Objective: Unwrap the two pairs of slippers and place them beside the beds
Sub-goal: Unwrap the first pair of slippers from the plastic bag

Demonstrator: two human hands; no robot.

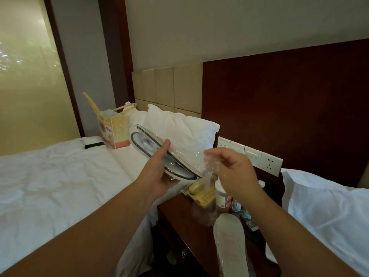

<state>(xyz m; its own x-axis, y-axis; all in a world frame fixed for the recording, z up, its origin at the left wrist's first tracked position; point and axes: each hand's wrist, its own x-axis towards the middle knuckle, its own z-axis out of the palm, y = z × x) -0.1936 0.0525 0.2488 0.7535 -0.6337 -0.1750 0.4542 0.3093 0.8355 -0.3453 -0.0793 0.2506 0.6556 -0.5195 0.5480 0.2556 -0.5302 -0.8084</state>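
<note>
A pair of white slippers with dark trim [147, 145] sits in clear plastic wrap, held up between the two beds. My left hand [159, 172] grips the pair from below, thumb across its top. My right hand [231, 172] pinches the loose, crinkled end of the plastic wrap [207, 166] at the near end of the pair. A second wrapped pair of slippers [231, 244] lies sole-up on the dark wooden nightstand [179, 222] below my right hand.
The left bed [60, 176] holds a paper bag [113, 130], a black phone [94, 145] and a pillow [179, 128]. The right bed's pillow [327, 206] sits at the right. The nightstand carries a yellow telephone [201, 194], a cup and small items. Wall switches [251, 154] sit behind.
</note>
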